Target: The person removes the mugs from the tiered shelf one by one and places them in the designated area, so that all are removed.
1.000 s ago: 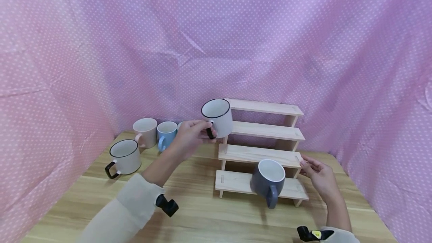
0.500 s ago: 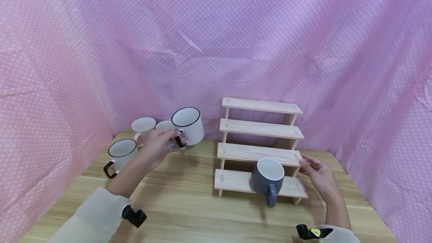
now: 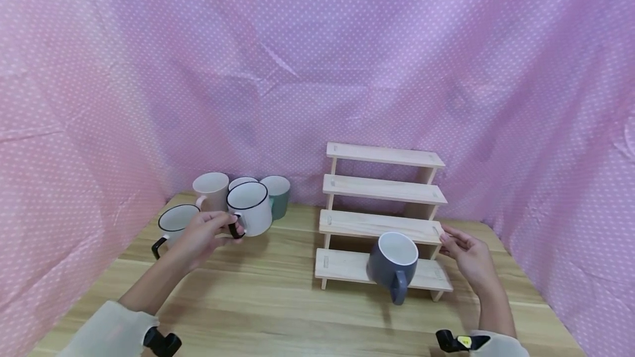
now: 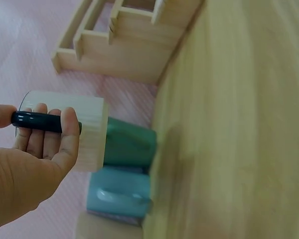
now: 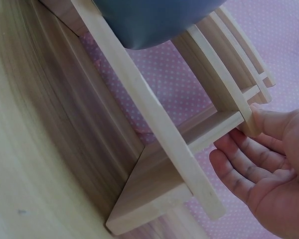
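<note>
My left hand [image 3: 205,236] grips the black handle of a white mug [image 3: 253,214] with a dark rim. The mug hangs upright above the table, its base clear of the wood in the left wrist view. Thumb and fingers lie round the handle [image 4: 42,122]. My right hand [image 3: 468,258] holds the right end of a board on the four-step wooden rack [image 3: 382,223], thumb at the board's edge and fingers below. A dark grey mug [image 3: 392,263], white inside, sits on the lowest step with its handle toward me; its lower part shows in the right wrist view.
Behind the held mug stand a green mug [image 3: 281,203], a mostly hidden blue mug [image 4: 119,191] and a pale pink mug [image 3: 211,189]. Another white mug [image 3: 176,219] with a black handle stands at left, partly behind my left hand. A pink dotted cloth [image 3: 317,70] surrounds the table.
My left hand has carried the white mug leftward and down, away from the rack toward the other mugs. The green mug has come into view. My right hand stays at the rack.
</note>
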The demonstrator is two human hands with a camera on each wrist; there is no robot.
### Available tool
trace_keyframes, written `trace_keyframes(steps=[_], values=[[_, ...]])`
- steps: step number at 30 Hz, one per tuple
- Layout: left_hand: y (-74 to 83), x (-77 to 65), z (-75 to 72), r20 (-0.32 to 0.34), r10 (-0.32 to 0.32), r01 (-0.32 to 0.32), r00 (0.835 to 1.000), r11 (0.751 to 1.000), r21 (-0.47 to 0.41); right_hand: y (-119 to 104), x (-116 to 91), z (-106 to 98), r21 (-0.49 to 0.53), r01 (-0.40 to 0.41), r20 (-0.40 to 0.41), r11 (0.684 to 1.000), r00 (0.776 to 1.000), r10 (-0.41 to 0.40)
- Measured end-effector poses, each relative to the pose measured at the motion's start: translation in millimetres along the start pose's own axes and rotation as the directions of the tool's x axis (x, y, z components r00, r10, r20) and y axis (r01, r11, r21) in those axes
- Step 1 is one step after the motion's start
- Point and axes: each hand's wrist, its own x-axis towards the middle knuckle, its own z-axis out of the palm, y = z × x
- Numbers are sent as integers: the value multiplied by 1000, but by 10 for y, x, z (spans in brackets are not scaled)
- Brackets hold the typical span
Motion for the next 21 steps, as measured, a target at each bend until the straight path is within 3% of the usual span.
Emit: trace_keyframes(steps=[9,21], values=[[-207,-205,-200,-30,-46,48,998,997,62,7,-6,-9,7,11,3,1000,1000,-11],[-445,-459,-317,-78,-49,56,996,995,84,74,-3,-54,31,32,18,999,999,-33]])
